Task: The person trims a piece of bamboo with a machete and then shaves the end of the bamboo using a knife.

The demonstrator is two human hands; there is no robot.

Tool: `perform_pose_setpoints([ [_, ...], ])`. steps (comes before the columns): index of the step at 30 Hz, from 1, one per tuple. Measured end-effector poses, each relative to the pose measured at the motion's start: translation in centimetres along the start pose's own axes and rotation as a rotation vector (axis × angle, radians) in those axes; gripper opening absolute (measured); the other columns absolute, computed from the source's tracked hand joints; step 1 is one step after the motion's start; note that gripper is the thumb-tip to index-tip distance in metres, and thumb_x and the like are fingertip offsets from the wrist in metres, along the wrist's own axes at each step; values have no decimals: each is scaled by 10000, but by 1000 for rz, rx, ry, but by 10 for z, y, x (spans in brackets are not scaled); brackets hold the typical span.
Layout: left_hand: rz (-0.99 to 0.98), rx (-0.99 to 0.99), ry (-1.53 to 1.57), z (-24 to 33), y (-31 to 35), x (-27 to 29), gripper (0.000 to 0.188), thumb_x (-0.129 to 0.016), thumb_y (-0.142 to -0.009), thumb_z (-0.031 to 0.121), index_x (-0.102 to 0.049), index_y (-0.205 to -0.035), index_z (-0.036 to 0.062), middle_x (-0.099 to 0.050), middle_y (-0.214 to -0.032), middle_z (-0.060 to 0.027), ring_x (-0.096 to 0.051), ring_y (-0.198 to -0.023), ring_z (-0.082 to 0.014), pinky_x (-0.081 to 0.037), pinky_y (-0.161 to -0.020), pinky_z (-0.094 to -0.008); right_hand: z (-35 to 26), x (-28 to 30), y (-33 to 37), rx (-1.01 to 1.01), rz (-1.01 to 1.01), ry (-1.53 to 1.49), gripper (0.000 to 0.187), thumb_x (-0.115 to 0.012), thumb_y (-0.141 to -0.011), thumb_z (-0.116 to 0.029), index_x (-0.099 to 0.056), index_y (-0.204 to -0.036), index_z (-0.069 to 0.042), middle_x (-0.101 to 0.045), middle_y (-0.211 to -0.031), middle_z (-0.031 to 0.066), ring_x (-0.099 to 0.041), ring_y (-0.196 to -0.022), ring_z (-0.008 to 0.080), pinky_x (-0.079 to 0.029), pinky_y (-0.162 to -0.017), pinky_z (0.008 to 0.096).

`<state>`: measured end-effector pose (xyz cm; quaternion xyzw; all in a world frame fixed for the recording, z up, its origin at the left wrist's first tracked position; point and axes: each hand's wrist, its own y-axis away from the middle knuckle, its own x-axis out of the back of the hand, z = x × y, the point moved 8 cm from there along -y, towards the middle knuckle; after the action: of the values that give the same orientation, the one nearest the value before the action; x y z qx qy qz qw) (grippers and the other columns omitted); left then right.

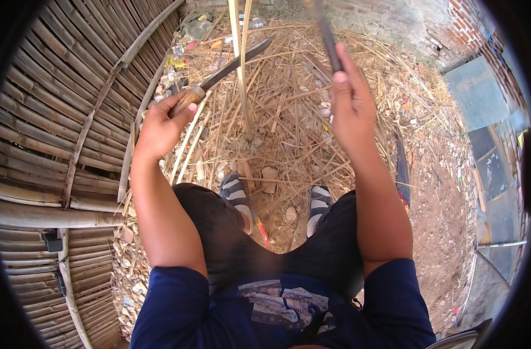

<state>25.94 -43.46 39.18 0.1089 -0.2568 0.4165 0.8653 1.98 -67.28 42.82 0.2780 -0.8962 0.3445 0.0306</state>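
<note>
My left hand (pixel 165 123) is wrapped round the wooden handle of a machete (pixel 233 67), its dark blade pointing up and to the right. That blade crosses a pale bamboo length (pixel 242 87), which stands upright on the ground and parts into two strips toward the top. Whether the edge sits inside the split, I cannot tell. On the right, my right hand (pixel 354 104) grips a long dark bar (pixel 329 43) held up beyond the ground litter. Motion blurs the bar's far end, so its material is unclear.
A bamboo slat wall (pixel 62 110) runs along the left. Split bamboo scraps (pixel 294 99) and stones cover the ground around my sandalled feet (pixel 235 192). A rough plastered wall (pixel 387 26) stands at the far side, with grey sheets (pixel 477 93) at the right.
</note>
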Motion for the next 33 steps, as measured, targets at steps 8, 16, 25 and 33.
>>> perform_pose_setpoints([
  [8,-21,-28,15,3,0,-10,441,-720,-908,232,-634,-1269,-7,-698,-951,-41,-571,-836,-85,-478,-771,-260,43,-46,12,-186,-356,209,421,-466,-1052,-290,-472,-1472,-264,-708,-1086,121,-607,-673,156,-500,-631,356],
  [16,-22,52,22,1,3,-11,460,-716,-910,226,-616,-1290,-14,-697,-986,-56,-586,-883,-103,-473,-837,-267,39,-50,15,-135,-238,144,410,-491,-1040,-267,-503,-1449,-301,-676,-857,66,-541,-564,126,-457,-540,308],
  [25,-5,42,18,-2,0,-10,449,-714,-909,227,-624,-1281,-8,-685,-897,-34,-565,-798,-98,-472,-766,-267,16,-27,6,-4,-148,56,410,-500,-1036,-237,-507,-1444,-269,-702,-939,134,-587,-603,147,-487,-603,322],
  [33,16,60,-25,-14,-7,-4,456,-715,-899,277,-643,-1260,7,-666,-856,-24,-550,-764,-100,-465,-733,-272,50,-61,18,-164,-322,232,418,-515,-1027,-264,-497,-1444,-293,-672,-863,169,-613,-629,180,-491,-609,361],
])
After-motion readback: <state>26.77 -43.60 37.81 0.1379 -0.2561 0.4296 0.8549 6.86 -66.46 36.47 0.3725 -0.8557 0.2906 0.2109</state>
